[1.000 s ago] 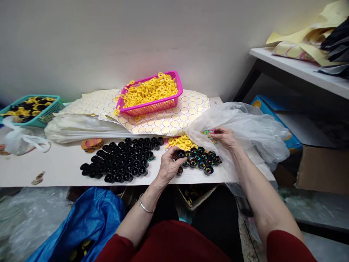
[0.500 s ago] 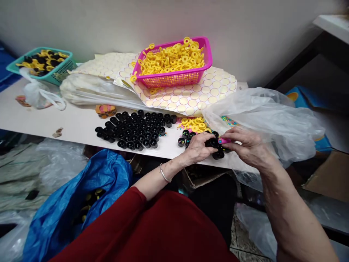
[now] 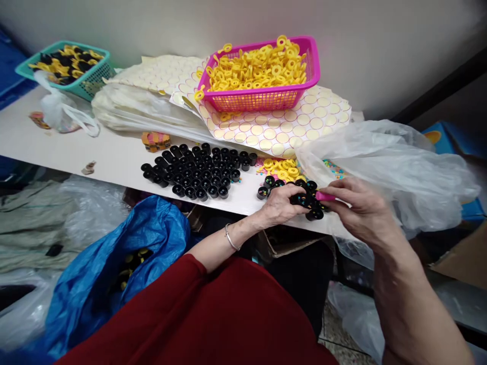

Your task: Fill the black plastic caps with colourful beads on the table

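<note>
My right hand (image 3: 353,205) pinches a small pink scoop (image 3: 324,195) between thumb and fingers, its tip over a cluster of black cups (image 3: 314,214). Curved around one black cup (image 3: 302,197) of that cluster are the thumb and fingers of my left hand (image 3: 280,205), partly hiding it. Some cups here, such as the black cup (image 3: 262,192) left of my fingers, hold small coloured beads. Behind the cluster lie loose yellow rings (image 3: 283,169). To the left, many black cups (image 3: 196,175) stand in close rows.
A pink basket (image 3: 258,100) full of yellow rings stands on sheets of round stickers (image 3: 266,133). A teal basket (image 3: 89,83) holds black and yellow pieces. Clear plastic (image 3: 395,167) covers the right side, beside coloured beads (image 3: 334,170). A blue sack (image 3: 152,228) sits below the table edge.
The view has shifted, so the table appears slightly farther right. The pink scoop has tilted; beads seen at its open end earlier no longer show. Both hands keep their grips.
</note>
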Demonstrator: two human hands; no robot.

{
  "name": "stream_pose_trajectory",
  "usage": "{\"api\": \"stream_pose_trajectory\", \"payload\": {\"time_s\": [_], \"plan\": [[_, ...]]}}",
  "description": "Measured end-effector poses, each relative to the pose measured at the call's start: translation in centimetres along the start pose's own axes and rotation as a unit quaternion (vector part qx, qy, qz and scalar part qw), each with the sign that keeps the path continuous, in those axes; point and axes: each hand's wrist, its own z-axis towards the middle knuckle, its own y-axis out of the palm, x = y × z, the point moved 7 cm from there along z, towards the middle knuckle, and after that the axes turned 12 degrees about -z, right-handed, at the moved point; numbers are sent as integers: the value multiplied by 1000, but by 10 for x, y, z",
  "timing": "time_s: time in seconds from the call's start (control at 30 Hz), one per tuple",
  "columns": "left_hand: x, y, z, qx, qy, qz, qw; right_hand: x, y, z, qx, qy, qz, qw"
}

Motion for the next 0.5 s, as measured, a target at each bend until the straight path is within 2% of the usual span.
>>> {"api": "stream_pose_trajectory", "payload": {"time_s": [0.07,0.1,0.17,0.23,0.27,0.33,0.4,0.5], "plan": [[-1,-3,-4,0,12,-4,1000,32,3,-8,53,118,122,984],[-1,-5,-8,-3,24,-5,1000,49,4,-15,87,187,165,965],[-1,-8,-17,-12,53,11,998,81,8,-38,162,316,223,908],[-2,-11,-30,-9,82,63,995,99,9,-67,228,395,218,863],[-3,-12,-37,-2,94,97,991,101,9,-81,246,411,185,858],[-8,-11,-49,1,108,161,981,94,10,-105,243,408,77,877],[-15,-7,-57,-7,117,214,970,81,20,-124,201,386,-29,900],[-23,1,-61,-5,126,302,945,71,41,-144,152,369,-127,908]]}}
